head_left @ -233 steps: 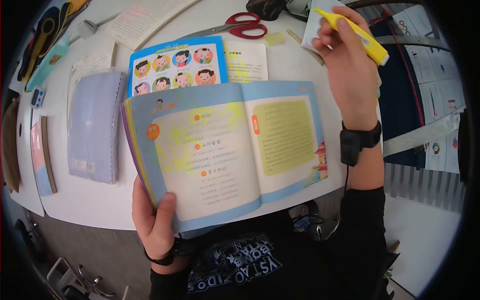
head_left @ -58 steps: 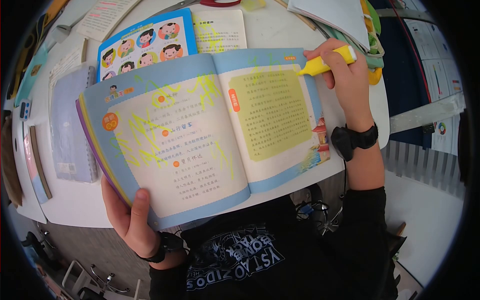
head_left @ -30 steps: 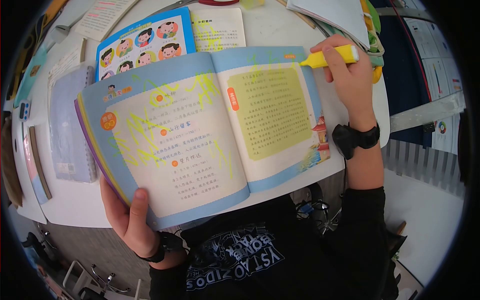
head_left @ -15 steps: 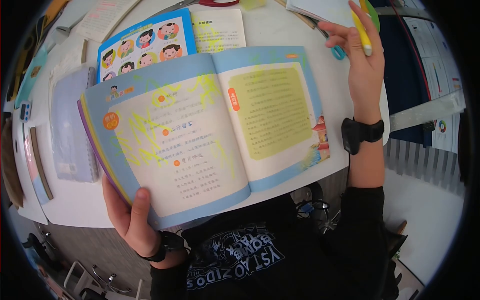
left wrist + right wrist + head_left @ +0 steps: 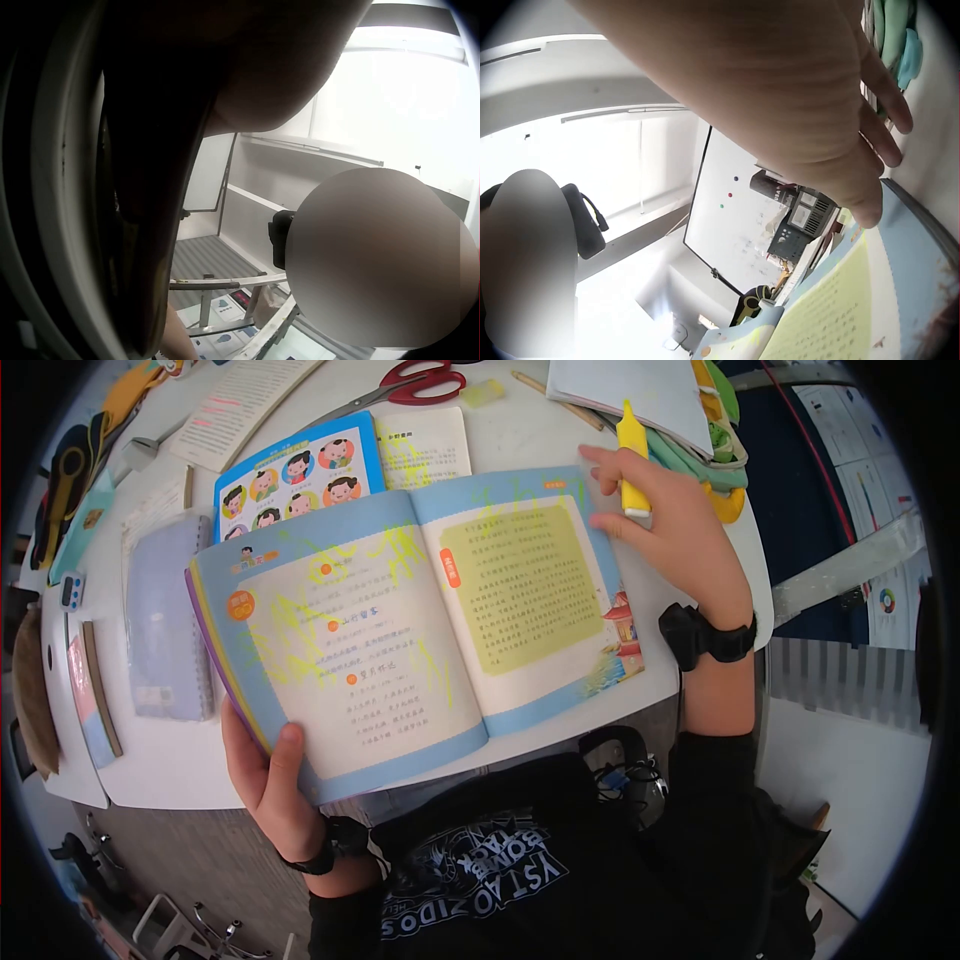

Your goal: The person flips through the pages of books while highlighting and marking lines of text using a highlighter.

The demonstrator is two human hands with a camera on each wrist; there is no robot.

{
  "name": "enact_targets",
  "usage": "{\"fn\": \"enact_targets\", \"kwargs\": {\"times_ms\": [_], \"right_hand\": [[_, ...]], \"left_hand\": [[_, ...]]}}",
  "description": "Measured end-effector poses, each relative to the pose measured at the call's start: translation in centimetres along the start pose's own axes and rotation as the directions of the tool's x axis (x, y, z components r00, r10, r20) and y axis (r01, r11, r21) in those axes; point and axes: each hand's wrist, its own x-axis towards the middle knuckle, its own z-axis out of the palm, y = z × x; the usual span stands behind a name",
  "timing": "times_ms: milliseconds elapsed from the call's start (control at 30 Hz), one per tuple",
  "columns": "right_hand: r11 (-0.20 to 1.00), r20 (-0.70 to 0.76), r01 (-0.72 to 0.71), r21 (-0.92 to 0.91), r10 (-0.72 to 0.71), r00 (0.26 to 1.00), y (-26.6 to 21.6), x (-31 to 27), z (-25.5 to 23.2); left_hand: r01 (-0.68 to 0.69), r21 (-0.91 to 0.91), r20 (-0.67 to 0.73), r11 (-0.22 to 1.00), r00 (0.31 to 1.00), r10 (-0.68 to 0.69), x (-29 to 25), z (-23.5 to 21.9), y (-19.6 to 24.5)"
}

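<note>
An open book (image 5: 400,705) with blue-bordered pages is held above the front of the table, yellow scribbles over its left page and top margins. My left hand (image 5: 275,780) grips its lower left edge, thumb on the page and the fingers behind hidden. A yellow highlighter (image 5: 632,445) sits between the fingers of my right hand (image 5: 690,540), tip pointing away from me. That hand's thumb lies at the book's upper right edge. In the right wrist view, the right hand (image 5: 780,97) reaches over the page (image 5: 832,315). The left wrist view shows my left hand (image 5: 300,75) in shadow.
Behind the book lie a blue picture book (image 5: 300,465), red-handled scissors (image 5: 425,385) and an eraser-like yellow block (image 5: 483,393). A translucent folder (image 5: 170,620) lies left. White paper (image 5: 640,400) on a green and yellow pouch (image 5: 722,455) stands at the back right.
My right hand left the right page, lifted away, then came back down to the book's edge with the highlighter. Over the longer span, yellow strokes appeared along the right page's top margin.
</note>
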Motion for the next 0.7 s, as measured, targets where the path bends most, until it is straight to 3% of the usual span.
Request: {"fn": "enact_targets", "kwargs": {"times_ms": [67, 133, 267, 333, 533, 700], "right_hand": [[0.998, -0.003, 0.049, -0.039, -0.049, 0.999, -0.8, -0.5, -0.3], [0.995, 0.100, -0.012, -0.102, 0.022, 0.995, -1.6, -1.0, -0.4], [0.982, 0.170, -0.071, -0.173, 0.101, 0.980, -3.2, -1.1, -0.3], [0.959, 0.267, -0.159, -0.237, 0.221, 0.938, -4.5, -0.6, -0.6], [0.986, 0.137, -0.013, -0.166, 0.036, 0.990, -3.0, -1.2, 0.1], [0.998, 0.076, -0.054, -0.025, 0.056, 0.996, -2.4, -0.8, -0.5]], "left_hand": [[0.001, -0.007, 0.009, 1.000, 1.000, -0.001, 0.0, -0.1, 0.1], [0.013, -0.001, 0.030, 1.000, 0.999, -0.013, 0.1, -0.3, -0.1], [-0.004, 0.004, 0.047, 1.000, 0.999, 0.004, 0.2, -0.1, -0.1], [-0.007, 0.005, 0.051, 1.000, 0.999, 0.007, 0.2, -0.2, -0.2], [-0.006, 0.014, 0.105, 1.000, 0.994, 0.005, 0.3, -0.5, -0.3], [-0.033, 0.041, 0.106, 0.999, 0.994, 0.029, 0.4, -0.4, -0.1]]}}
